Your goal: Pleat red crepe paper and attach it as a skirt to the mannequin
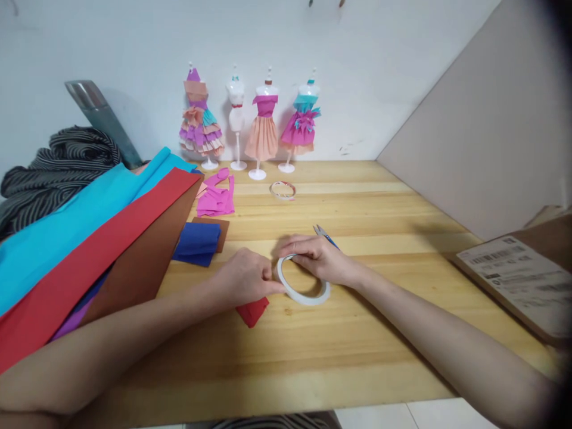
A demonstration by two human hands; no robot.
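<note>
My right hand (315,257) is closed over the upper rim of a roll of white double-sided tape (325,295), held tilted just above the wooden table. My left hand (250,279) meets the roll's left edge, fingers curled and thumb pressed against it. Whether a loose tape end sits between those fingers is hidden. A folded red piece of crepe paper (254,312) lies partly beneath my left hand. Just behind my right wrist are small scissors (328,237) with blue handles, partly covered.
Several dress-form mannequins in paper dresses (261,137) line the wall. A thinner tape roll (283,190) lies before them. Left are pink scraps (217,199), folded blue paper (199,243), large crepe sheets (111,232), striped cloth (67,161) and a bottle (105,122). A cardboard box (518,280) stands right.
</note>
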